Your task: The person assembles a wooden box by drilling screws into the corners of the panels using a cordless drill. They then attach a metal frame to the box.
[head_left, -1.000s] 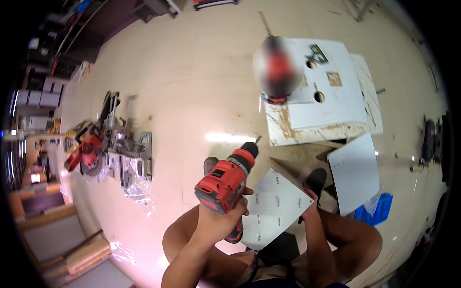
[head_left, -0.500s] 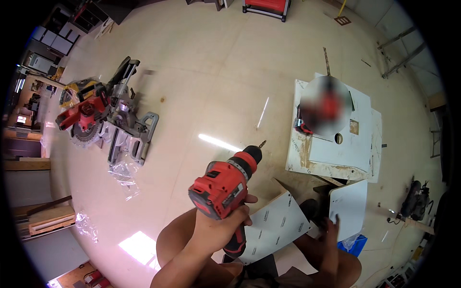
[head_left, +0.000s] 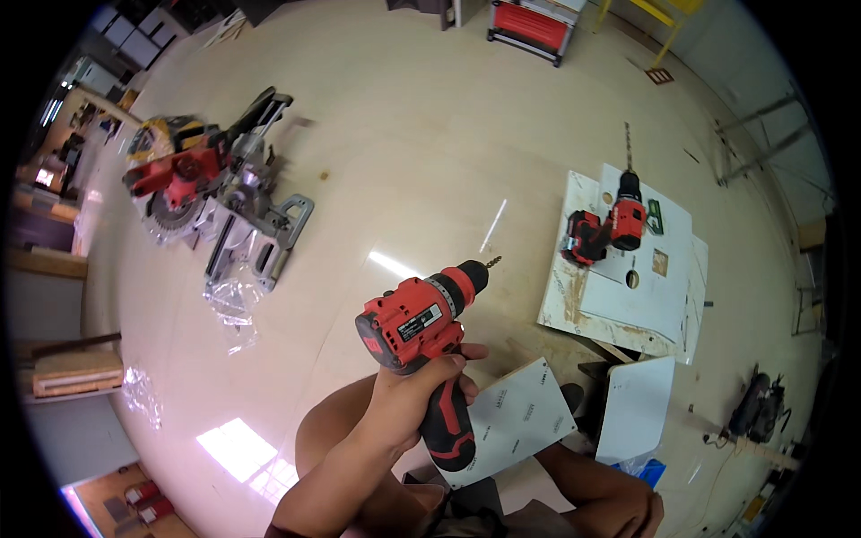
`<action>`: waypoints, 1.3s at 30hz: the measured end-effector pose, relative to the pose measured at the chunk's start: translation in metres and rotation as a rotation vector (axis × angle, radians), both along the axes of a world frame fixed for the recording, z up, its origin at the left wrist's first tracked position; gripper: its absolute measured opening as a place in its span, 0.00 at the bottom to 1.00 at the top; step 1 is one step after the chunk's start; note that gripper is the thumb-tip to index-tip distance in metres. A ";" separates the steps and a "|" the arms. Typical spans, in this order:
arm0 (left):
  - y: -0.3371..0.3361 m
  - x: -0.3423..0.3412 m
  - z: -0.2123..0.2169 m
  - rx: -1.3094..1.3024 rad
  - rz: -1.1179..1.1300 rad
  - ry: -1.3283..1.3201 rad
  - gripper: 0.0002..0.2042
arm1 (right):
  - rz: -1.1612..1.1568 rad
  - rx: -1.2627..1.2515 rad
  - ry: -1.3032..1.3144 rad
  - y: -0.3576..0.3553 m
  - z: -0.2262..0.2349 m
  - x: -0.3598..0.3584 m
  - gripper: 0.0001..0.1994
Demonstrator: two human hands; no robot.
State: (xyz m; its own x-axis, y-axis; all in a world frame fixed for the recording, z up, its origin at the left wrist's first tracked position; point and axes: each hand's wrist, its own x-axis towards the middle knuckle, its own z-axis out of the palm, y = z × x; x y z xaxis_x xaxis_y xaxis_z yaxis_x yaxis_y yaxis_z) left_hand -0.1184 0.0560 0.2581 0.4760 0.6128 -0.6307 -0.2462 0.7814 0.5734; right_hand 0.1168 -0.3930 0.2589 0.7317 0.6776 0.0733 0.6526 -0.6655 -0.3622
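My left hand (head_left: 414,394) is closed round the black-and-red handle of a red cordless drill (head_left: 417,318). The drill points up and to the right, with a twist bit (head_left: 493,262) in its chuck. Beneath and right of the handle, a white board (head_left: 520,421) with dark print marks lies tilted near my legs. My right hand (head_left: 647,516) appears at the lower right by my knee, partly hidden, and how its fingers lie is unclear. A second red cordless drill (head_left: 628,224) with a long bit rests on stacked white boards (head_left: 601,309).
A red-and-grey mitre saw (head_left: 202,179) stands on the floor at left, with clear plastic wrapping (head_left: 235,309) by it. A white rounded panel (head_left: 637,408) and a blue item (head_left: 650,471) are at right. A dark tool (head_left: 758,403) lies farther right. A red wheeled cart (head_left: 529,34) stands behind.
My right hand has left the white rounded panel and drawn back toward my knee. The held drill stays in my left hand, turned slightly. The view has shifted a little.
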 end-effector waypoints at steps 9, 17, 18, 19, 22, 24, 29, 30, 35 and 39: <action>0.009 -0.038 0.018 -0.273 0.519 -0.208 0.22 | -0.068 0.044 0.068 -0.048 -0.019 -0.003 0.34; 0.031 -0.054 0.017 0.117 0.854 -0.331 0.30 | -0.088 -0.053 0.148 -0.007 -0.029 0.027 0.39; 0.036 -0.056 0.013 0.109 0.835 -0.320 0.30 | -0.084 -0.068 0.160 -0.003 -0.031 0.031 0.40; 0.038 -0.056 0.009 0.046 0.855 -0.330 0.29 | -0.079 -0.085 0.173 0.001 -0.033 0.035 0.41; 0.046 -0.065 0.008 -0.081 0.803 -0.296 0.27 | -0.089 -0.078 0.190 0.021 -0.028 0.039 0.43; 0.045 -0.062 0.011 -0.046 0.836 -0.266 0.26 | -0.084 -0.062 0.199 0.032 -0.027 0.040 0.44; 0.043 -0.072 0.012 -0.095 0.895 -0.270 0.24 | -0.116 -0.007 0.162 0.029 -0.029 0.032 0.48; 0.043 -0.075 0.018 -0.129 0.907 -0.238 0.23 | -0.060 -0.073 0.129 0.032 -0.021 0.034 0.49; 0.041 -0.055 0.011 -0.158 0.702 -0.276 0.13 | 0.070 0.373 -0.058 0.015 -0.049 0.037 0.32; 0.003 -0.023 0.012 0.011 0.316 -0.158 0.15 | -0.087 0.284 -0.018 0.018 -0.030 0.026 0.33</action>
State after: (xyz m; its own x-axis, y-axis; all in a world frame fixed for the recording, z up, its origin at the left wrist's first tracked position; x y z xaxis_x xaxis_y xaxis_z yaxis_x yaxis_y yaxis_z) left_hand -0.1416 0.0588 0.2699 0.3530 0.7520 -0.5567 -0.5611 0.6463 0.5172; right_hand 0.1429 -0.3748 0.2291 0.7834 0.5626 0.2640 0.6050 -0.5932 -0.5311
